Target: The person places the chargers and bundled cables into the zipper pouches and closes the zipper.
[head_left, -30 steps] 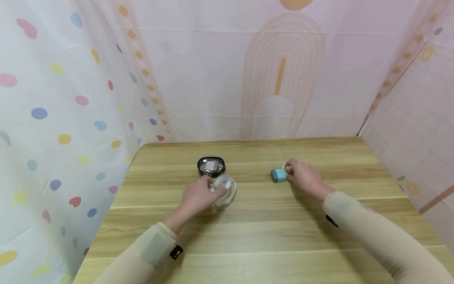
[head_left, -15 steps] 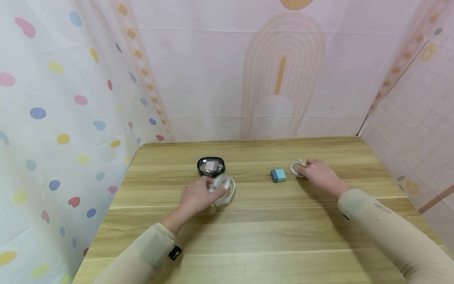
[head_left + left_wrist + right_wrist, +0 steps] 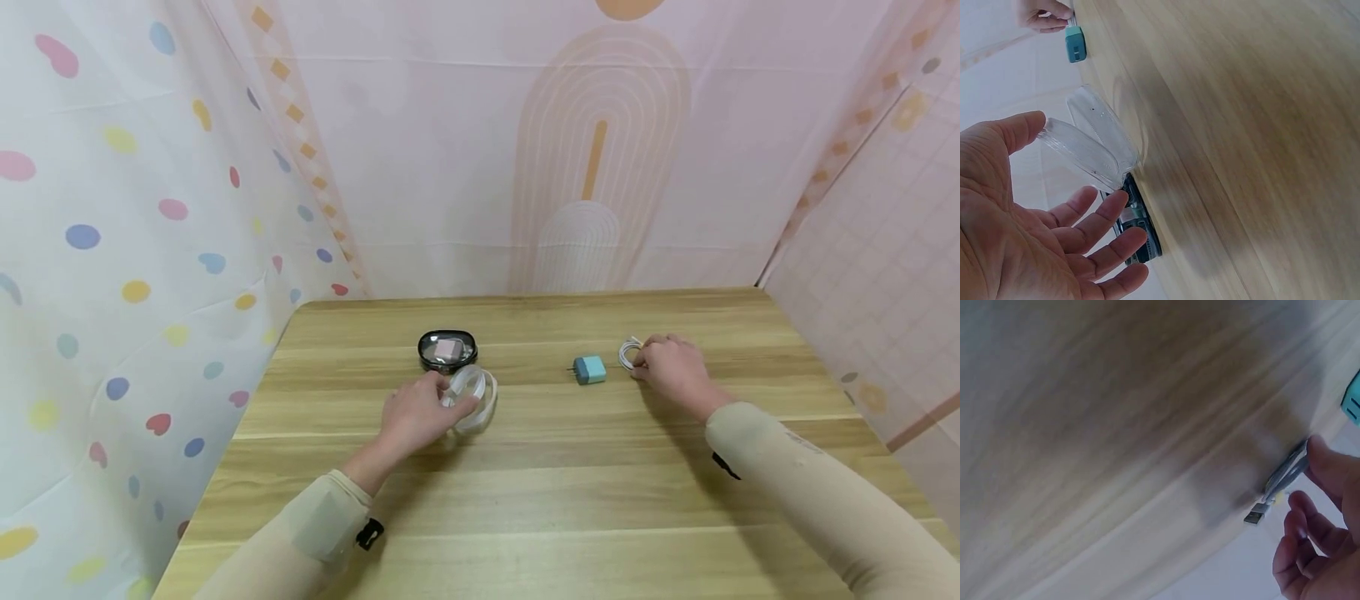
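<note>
My left hand point(image 3: 420, 411), thumb and fingertips gripping a clear case point(image 3: 1100, 134), halves parted; my right hand point(image 3: 677, 368), pinching a coiled cable point(image 3: 1286, 472); cable just right of the teal charger point(image 3: 590, 369), well apart from the clear case, right hand nearer; strands behind my fingers, hidden.
</note>
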A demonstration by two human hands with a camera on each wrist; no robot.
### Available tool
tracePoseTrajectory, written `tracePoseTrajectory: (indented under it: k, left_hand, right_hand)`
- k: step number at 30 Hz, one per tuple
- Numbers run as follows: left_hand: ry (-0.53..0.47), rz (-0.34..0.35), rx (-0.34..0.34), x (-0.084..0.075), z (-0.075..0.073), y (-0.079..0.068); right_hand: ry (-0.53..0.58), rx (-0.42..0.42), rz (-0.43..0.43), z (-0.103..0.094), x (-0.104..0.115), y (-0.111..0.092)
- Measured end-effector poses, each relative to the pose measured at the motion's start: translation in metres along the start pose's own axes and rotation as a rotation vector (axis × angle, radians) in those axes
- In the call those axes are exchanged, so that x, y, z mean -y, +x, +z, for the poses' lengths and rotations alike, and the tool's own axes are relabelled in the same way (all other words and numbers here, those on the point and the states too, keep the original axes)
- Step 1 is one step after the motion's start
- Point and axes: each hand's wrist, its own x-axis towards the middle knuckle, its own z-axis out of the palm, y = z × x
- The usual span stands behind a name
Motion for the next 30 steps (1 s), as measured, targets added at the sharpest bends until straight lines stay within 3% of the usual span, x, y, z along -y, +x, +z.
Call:
tracePoseTrajectory:
  k: [7,14,23,30]
  left_hand:
    - [0.001,0.001,-0.003,-0.002,-0.001,-0.001]
    - [0.003,0.002,0.011,-0.003,-0.002,-0.002]
    - [-0.002,-0.002,0.017,-0.003,-0.003,-0.002]
    - [0.004,-0.007,0.015,-0.002,-0.003,-0.003]
  right_hand:
    - [-0.067,-0.036,-0.023,0.002,0.001,0.001]
    - [-0.163,-0.096,-0.041,0.003,-0.011,0.001]
    - [-0.117,-0.341,-0.101,-0.012,-0.014,0.006]
    - [-0.151,-0.546,-0.310,-0.026,0.008,0.016]
